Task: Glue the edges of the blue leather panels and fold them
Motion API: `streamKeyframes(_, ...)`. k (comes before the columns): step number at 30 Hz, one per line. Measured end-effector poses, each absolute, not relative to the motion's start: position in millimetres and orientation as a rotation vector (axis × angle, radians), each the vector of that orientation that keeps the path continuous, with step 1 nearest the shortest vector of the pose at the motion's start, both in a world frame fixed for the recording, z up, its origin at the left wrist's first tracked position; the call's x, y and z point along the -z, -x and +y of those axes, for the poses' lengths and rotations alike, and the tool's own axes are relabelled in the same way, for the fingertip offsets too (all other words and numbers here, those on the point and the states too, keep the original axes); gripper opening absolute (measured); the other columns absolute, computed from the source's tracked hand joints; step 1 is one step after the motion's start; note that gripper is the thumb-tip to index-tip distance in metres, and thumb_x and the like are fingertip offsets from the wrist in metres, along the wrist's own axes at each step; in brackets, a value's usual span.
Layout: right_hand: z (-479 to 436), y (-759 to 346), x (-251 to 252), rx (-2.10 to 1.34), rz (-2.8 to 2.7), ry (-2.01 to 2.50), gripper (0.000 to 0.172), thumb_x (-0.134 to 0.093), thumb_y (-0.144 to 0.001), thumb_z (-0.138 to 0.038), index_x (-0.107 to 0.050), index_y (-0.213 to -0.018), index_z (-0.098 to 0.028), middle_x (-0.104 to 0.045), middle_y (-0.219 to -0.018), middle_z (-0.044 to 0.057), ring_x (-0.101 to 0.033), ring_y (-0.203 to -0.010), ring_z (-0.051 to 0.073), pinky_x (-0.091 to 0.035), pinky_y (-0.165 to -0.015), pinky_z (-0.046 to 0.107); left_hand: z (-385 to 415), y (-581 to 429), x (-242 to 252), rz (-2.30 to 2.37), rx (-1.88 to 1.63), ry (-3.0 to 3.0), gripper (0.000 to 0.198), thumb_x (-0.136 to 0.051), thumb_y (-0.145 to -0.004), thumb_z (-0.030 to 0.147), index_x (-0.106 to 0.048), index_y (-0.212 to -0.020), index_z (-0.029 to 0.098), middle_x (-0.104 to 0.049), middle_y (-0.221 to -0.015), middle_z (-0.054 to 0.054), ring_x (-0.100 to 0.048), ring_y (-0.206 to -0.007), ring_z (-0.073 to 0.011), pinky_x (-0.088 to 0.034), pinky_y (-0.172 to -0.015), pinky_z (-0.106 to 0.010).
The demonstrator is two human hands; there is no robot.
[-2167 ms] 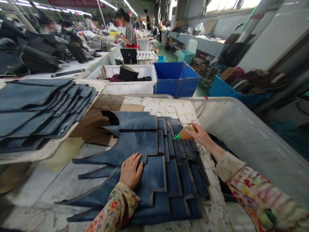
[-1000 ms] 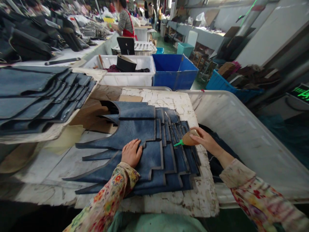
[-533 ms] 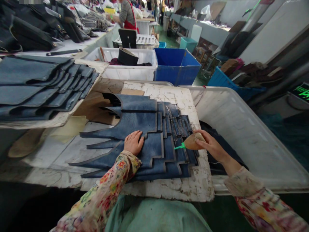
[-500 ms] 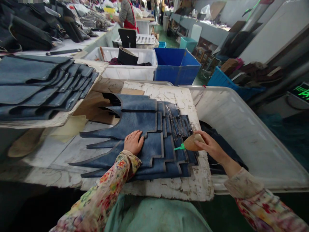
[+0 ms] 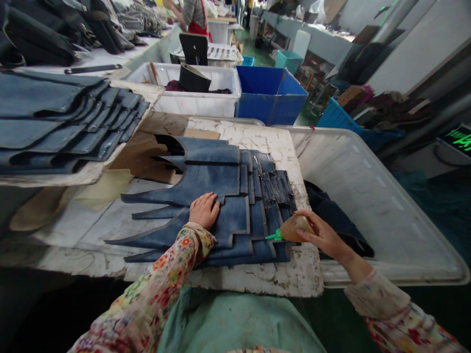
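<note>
A fanned stack of dark blue leather pieces [image 5: 221, 196] lies on a white, glue-stained board [image 5: 257, 274]. My left hand [image 5: 203, 210] rests flat on the stack, fingers stretched out, pressing it down. My right hand [image 5: 321, 234] is closed round a small amber glue bottle [image 5: 293, 228] with a green nozzle [image 5: 273, 236]. The nozzle tip touches the stepped right edges of the pieces, near the front corner of the stack.
A large white tub [image 5: 368, 196] with dark pieces inside stands at my right. Another stack of dark pieces [image 5: 62, 122] lies at the left. Behind stand a white bin [image 5: 195, 103] and a blue bin [image 5: 272, 98]. A person in a red apron [image 5: 193, 14] works far back.
My right hand has drawn the glue bottle along the stepped edges toward me, from the far part of the stack to its front corner. The left hand has stayed on the stack.
</note>
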State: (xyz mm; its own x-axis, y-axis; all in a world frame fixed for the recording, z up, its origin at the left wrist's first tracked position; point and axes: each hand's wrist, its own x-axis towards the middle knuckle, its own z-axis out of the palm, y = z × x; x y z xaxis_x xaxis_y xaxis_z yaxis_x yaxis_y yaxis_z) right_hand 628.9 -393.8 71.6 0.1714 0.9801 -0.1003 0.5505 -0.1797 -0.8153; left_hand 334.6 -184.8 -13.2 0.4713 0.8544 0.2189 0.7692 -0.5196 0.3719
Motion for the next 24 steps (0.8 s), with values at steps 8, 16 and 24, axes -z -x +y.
streamKeyframes(8,-368,-631,-69,-0.658,-1.419,1.804,0.045,-0.059,-0.076,-0.044,-0.045,-0.114,-0.025,-0.05,-0.114,0.006,-0.049,-0.105,0.023,-0.04,-0.093,0.037,-185,-334,13,1.398,-0.56,-2.502,0.036,-0.039,-0.088,0.036,-0.054,-0.117,0.021,-0.053,-0.125,-0.005,-0.046,-0.116,-0.0208,-0.031,-0.099,-0.037)
streamKeyframes(16,-348,-642,-64,-0.567,-1.44,1.77,0.047,-0.059,-0.076,-0.045,-0.045,-0.116,-0.025,-0.05,-0.115,0.006,-0.049,-0.106,0.024,-0.04,-0.093,0.039,-185,-334,13,1.412,-0.547,-2.524,0.036,-0.04,-0.088,0.036,-0.054,-0.117,0.021,-0.054,-0.124,-0.004,-0.046,-0.116,-0.0207,-0.032,-0.098,-0.037)
streamKeyframes(24,-346,-645,-61,-0.583,-1.465,1.797,0.045,-0.058,-0.076,-0.046,-0.045,-0.115,-0.026,-0.051,-0.114,0.006,-0.05,-0.104,0.024,-0.042,-0.091,0.038,-184,-333,16,1.401,-0.567,-2.536,0.036,-0.039,-0.088,0.036,-0.054,-0.117,0.022,-0.054,-0.124,-0.004,-0.046,-0.115,-0.0206,-0.033,-0.098,-0.038)
